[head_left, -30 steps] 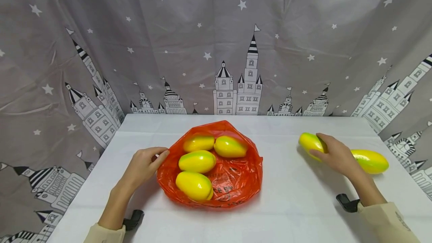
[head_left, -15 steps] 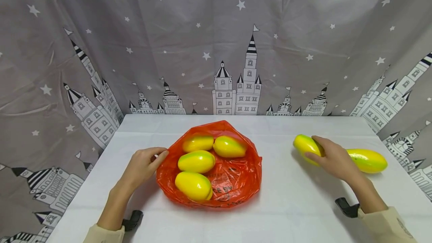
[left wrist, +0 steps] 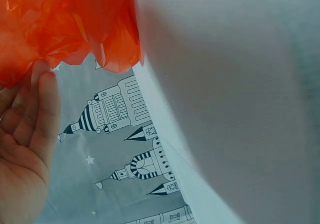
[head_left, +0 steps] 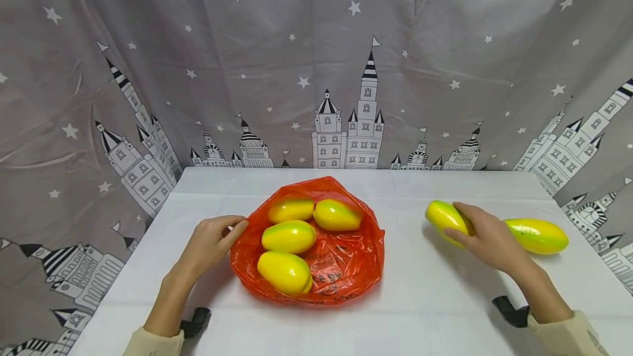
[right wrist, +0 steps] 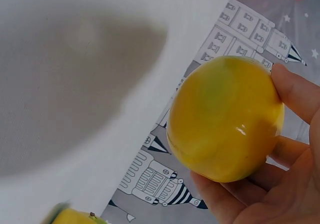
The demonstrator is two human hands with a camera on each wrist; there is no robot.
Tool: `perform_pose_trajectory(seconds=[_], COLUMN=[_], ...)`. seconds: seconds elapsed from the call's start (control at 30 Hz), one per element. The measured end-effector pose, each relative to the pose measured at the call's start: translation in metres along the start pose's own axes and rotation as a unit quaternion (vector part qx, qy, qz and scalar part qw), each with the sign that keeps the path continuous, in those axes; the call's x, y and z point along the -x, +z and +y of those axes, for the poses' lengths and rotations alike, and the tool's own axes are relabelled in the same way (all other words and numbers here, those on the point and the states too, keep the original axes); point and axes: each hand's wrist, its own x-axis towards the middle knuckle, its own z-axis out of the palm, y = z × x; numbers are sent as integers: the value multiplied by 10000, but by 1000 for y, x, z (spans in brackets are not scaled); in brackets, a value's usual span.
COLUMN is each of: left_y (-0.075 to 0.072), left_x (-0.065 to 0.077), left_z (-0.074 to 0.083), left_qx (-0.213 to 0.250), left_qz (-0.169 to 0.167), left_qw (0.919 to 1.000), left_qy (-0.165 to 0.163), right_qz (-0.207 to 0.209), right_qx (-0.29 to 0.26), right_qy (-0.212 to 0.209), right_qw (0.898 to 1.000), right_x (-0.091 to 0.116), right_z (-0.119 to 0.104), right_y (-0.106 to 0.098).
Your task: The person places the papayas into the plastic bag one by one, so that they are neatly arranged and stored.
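A thin red plastic bag (head_left: pixel 341 268) lies with its mouth spread wide on the table. Several glossy yellow-green papayas (head_left: pixel 289 237) are inside it, mostly along its left and far sides. My left hand (head_left: pixel 210 243) pinches the bag's left rim between thumb and fingers; the left wrist view shows those fingertips right at the crinkled edge. To the right of the bag, my right hand (head_left: pixel 487 235) grips another papaya (right wrist: pixel 225 119), thumb on one side and fingers curled round the other. A shadow falls on the cloth beneath it.
One more papaya (head_left: pixel 536 236) lies on the white tablecloth (head_left: pixel 405 312) behind the right wrist. A grey curtain (head_left: pixel 277 70) printed with castles and stars hangs along the back and sides of the table.
My right hand has shifted a little left with the papaya, away from the one lying at the right. The left hand and the bag have stayed put.
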Motion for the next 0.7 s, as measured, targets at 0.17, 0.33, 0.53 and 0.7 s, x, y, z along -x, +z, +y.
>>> perform_pose_trajectory(seconds=[0.17, 0.33, 0.53, 0.7], left_y=[0, 0, 0, 0], left_x=[0, -1, 0, -1], left_z=[0, 1, 0, 0], left_qx=[43, 46, 13, 11], left_qz=[-17, -34, -39, -49], left_qw=[10000, 10000, 10000, 10000], left_qy=[-40, -42, -70, -62], right_qz=[68, 54, 44, 0], right_qx=[43, 70, -26, -122], right_qy=[-101, -195, -337, -312], right_qw=[9999, 9998, 9994, 9994], right_x=[4, 7, 10, 15], right_z=[-5, -12, -23, -31], right_y=[1, 0, 0, 1])
